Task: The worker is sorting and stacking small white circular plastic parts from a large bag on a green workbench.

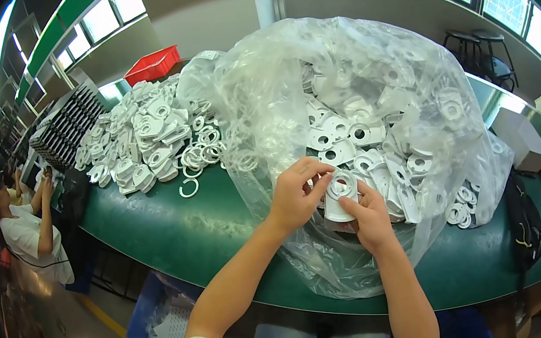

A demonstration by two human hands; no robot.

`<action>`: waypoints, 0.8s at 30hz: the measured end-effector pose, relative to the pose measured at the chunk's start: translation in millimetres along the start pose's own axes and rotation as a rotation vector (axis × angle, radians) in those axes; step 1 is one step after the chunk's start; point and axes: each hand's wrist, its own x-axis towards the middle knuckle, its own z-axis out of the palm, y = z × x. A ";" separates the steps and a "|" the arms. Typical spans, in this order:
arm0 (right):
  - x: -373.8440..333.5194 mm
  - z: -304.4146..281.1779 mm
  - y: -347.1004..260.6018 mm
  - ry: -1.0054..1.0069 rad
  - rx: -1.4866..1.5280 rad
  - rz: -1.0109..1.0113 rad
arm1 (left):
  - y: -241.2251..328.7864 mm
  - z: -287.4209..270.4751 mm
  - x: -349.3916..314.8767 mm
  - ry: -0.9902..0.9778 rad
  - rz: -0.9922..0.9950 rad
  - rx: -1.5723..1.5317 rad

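In front of the opened plastic bag, my right hand (370, 219) grips a white plastic part (339, 213) with a round hole and a raised ring, thumb on its face. My left hand (297, 195) has its fingers closed at the upper left edge of that same part, by the ring. Whether the ring is a separate piece I cannot tell. Behind my hands, the clear plastic bag (259, 94) holds a big heap of similar white parts (332, 133), each with a round hole.
Left on the green table (144, 216) lie a pile of white parts (145, 128), loose white rings (202, 153) and an open ring (189, 187). A red crate (152, 65) and stacked black trays (65, 126) stand behind. Cartons (521, 138) stand right; a blue bin (141, 321) below. People work at both sides.
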 end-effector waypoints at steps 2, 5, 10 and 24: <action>-0.4 -0.4 0.0 -0.007 0.002 0.004 | -1.1 0.3 -0.6 -0.006 0.004 0.000; -0.3 0.1 -1.2 -0.018 0.015 0.022 | -0.8 -1.1 -0.8 0.001 0.005 -0.026; 0.3 -0.7 1.6 -0.005 -0.007 -0.010 | -2.3 0.0 -1.1 -0.002 0.028 -0.018; 0.7 -2.7 2.4 -0.008 0.055 -0.012 | -0.1 0.4 -0.3 0.004 0.048 -0.019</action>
